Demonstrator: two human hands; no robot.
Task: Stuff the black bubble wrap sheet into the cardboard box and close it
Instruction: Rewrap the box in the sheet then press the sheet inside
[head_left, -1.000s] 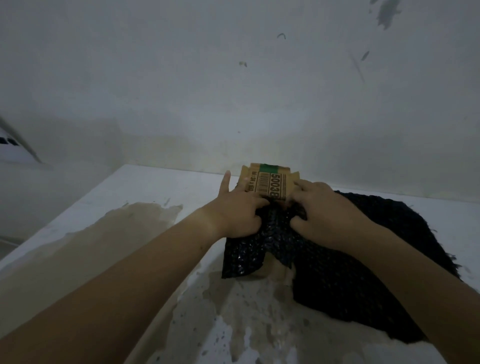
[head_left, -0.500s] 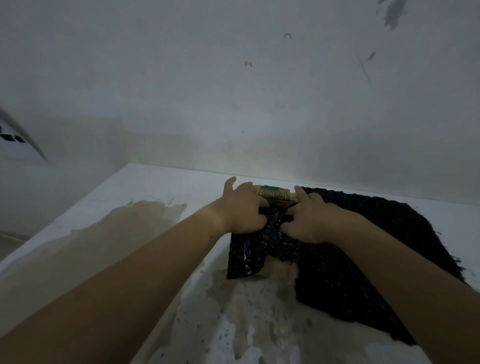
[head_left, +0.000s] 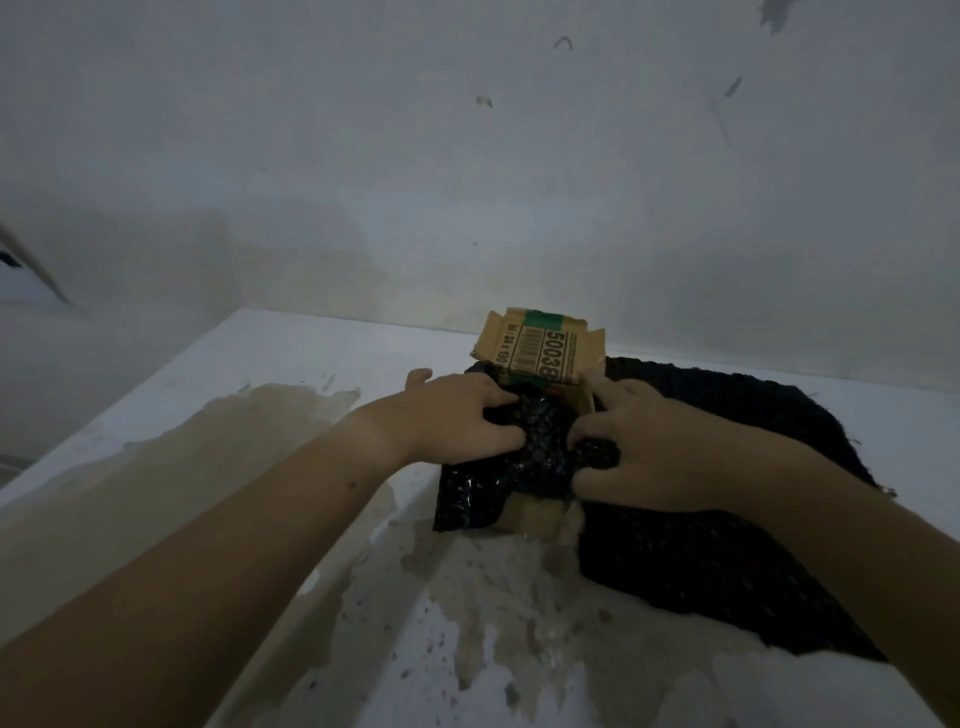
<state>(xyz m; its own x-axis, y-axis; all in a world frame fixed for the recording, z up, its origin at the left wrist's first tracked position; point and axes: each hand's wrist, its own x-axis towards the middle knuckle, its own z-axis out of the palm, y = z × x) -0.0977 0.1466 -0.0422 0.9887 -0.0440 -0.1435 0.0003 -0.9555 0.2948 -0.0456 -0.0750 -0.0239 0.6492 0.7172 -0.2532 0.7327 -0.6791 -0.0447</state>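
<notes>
box: your cardboard box (head_left: 540, 348) sits toward the back of the table, close to the wall, barcode flap standing up, mouth facing you
wrap: black bubble wrap sheet (head_left: 675, 571) is bunched at the box mouth btw your hands, most of it spread over the table on the right
L hand: your left hand (head_left: 457, 415) has fingers curled into the bunch, gripping it
R hand: your right hand (head_left: 654, 452), same deal, fingertips pinching a fold of wrap
table: white table (head_left: 260, 374) w/ big brownish stains up front
</notes>
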